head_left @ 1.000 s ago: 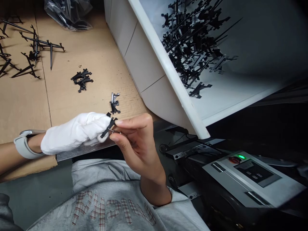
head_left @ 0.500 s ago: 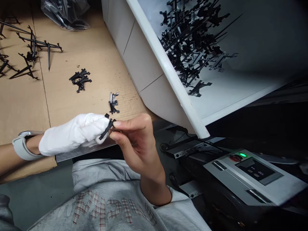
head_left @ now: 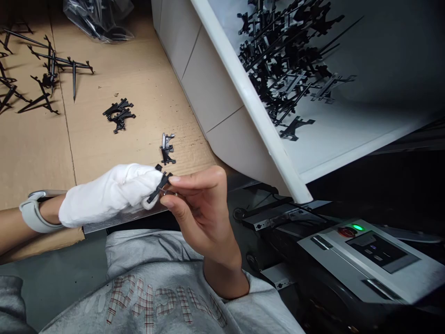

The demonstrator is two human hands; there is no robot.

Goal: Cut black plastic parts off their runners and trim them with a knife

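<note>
Our white-gloved left hand (head_left: 111,195) holds a small black plastic bracket (head_left: 157,189) at the near edge of the cardboard (head_left: 149,79); the bracket's long axis slants from lower left to upper right, and it lies just left of the fingertips of our bare right hand (head_left: 167,190), whose forefinger meets its upper end; both hands are at it, neither clearly nearer. Our right thumb and forefinger stand narrowly apart by something thin and metallic, too small to name; whether they grip it, we cannot tell.
</note>
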